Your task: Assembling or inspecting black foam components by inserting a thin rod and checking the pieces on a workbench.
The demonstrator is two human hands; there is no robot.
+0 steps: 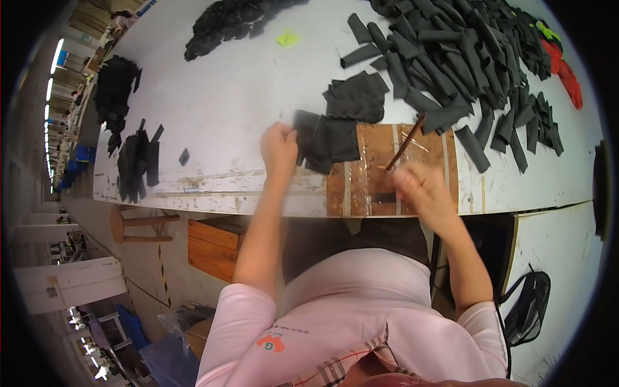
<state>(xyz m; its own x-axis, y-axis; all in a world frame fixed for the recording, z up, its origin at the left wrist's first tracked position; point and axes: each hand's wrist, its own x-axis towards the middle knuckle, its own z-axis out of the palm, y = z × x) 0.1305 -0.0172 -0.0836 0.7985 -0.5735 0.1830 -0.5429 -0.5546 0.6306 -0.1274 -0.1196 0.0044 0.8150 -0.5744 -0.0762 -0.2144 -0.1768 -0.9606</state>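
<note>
My left hand [280, 147] has its fingers closed at the left edge of a small stack of black fabric pieces [327, 138]. The stack partly overlaps a brown, tape-covered board [425, 151] at the table's front edge. Over that board my right hand [419, 187] is closed round a thin dark brown stick [407, 142], slanted up and to the right. Motion blurs this hand a little. A short black strip [385, 197] lies on the board beside its fingers. More flat black pieces [356, 97] sit just beyond the stack.
A big heap of rolled dark grey fabric strips [445, 55] covers the far right of the white table [219, 122], with red cloth [564, 74] past it. Other black piles [117, 93] lie left and far. A wooden stool [142, 224] and a black bag [529, 306] are below.
</note>
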